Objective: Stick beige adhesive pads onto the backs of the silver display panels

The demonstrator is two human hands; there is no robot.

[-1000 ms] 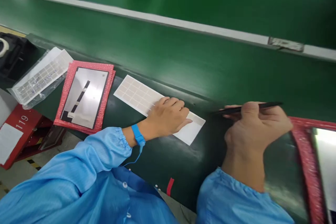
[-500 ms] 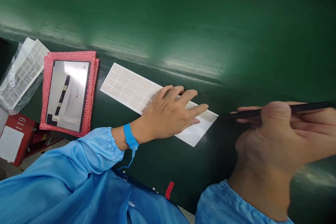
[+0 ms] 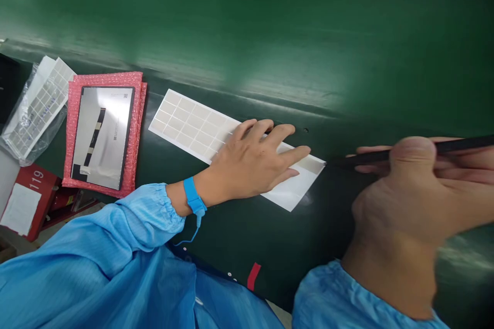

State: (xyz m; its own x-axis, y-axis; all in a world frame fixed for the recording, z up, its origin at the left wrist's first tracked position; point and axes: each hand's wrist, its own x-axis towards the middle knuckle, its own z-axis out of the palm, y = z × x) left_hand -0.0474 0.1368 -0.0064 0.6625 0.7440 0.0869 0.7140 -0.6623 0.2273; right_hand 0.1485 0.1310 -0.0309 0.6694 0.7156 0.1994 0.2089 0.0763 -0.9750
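Observation:
A white sheet of pale grey rectangular labels [image 3: 193,126] lies slantwise on the green mat. Across its right half my left hand [image 3: 257,157] rests palm down, fingers spread, covering some of the labels. Slim black tweezers [image 3: 372,158] are gripped in my right hand [image 3: 411,195], the thumb on top and the fingers beneath. Their dark tips touch or nearly touch the sheet's right corner, beside a grey strip along its edge. My right hand is slightly blurred.
To the left, a display panel [image 3: 111,139] lies on pink bubble wrap [image 3: 73,139]. Beyond it are more label sheets in a clear plastic bag [image 3: 36,113]. A red box marked 119 [image 3: 46,185] sits lower left. Red tape [image 3: 253,276] sticks near the front edge.
The whole view has shifted a little to the right and turned slightly. My left hand stays on the label sheet, and the tweezer tips remain at its right corner.

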